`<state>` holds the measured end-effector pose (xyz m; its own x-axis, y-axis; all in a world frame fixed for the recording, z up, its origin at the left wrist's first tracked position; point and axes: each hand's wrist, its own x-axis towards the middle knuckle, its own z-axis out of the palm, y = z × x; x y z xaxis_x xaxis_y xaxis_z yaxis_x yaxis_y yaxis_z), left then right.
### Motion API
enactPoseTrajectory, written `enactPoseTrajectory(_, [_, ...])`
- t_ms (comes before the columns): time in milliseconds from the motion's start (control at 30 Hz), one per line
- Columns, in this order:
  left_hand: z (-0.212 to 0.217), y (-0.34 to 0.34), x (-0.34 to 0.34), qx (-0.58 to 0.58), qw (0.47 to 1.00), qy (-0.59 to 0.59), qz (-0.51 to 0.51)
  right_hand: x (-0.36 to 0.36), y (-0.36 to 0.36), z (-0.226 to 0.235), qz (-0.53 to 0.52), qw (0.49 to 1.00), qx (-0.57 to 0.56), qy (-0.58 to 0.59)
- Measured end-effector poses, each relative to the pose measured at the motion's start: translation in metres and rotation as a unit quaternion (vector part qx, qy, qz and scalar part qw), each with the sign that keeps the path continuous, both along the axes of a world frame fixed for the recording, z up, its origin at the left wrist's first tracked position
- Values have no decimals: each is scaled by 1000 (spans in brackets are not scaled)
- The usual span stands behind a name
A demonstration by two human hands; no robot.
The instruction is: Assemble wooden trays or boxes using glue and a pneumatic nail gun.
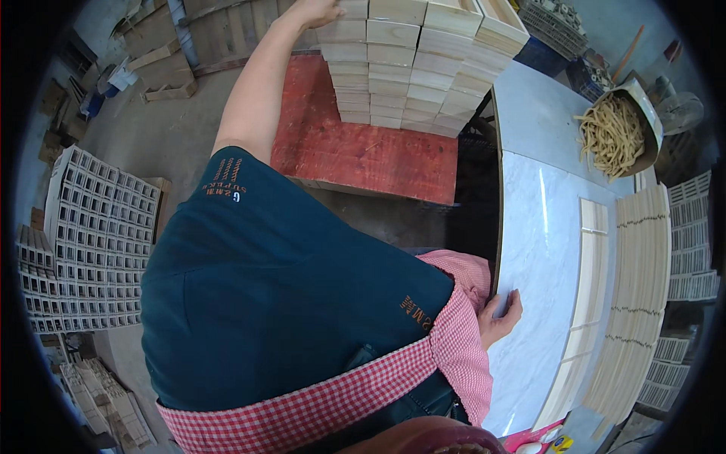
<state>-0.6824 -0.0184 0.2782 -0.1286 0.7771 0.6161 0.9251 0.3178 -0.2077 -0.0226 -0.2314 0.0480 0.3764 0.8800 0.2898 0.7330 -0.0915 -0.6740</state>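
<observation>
The person's right hand (502, 321) rests at the worktop's (533, 242) left edge, fingers loosely curled, holding nothing visible. Farther off, left of the worktop, stacked wooden boxes (392, 59) stand on a red platform (370, 157); top ones open upward, long axes apparently pointing away. The left hand (316, 11) meets their far-left edge; its grip I cannot tell.

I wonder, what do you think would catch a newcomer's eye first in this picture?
Probably the tall stack of pale wooden boxes at the top centre, standing on a red platform, with the left hand at its upper left edge. Next might come the tangled tan strips heaped at the upper right, beyond the pale tabletop, and the grid-like stack of pale pieces at the far left.
</observation>
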Motion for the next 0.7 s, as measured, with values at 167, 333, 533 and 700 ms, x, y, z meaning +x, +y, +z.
enactPoseTrajectory(167, [4,-13,-20,-8,1000,-14,27,-2,0,1,-7,1000,-5,5])
enactPoseTrajectory(333, [12,-29,-34,-21,998,-25,46,0,-4,-2,-1,1000,1,-1])
enactPoseTrajectory(533, [-7,77,11,-86,994,-21,-69,-4,-10,-2,-95,995,-12,14])
enactPoseTrajectory(700, [-16,67,105,120,962,71,-237,35,6,21,5,997,74,10])
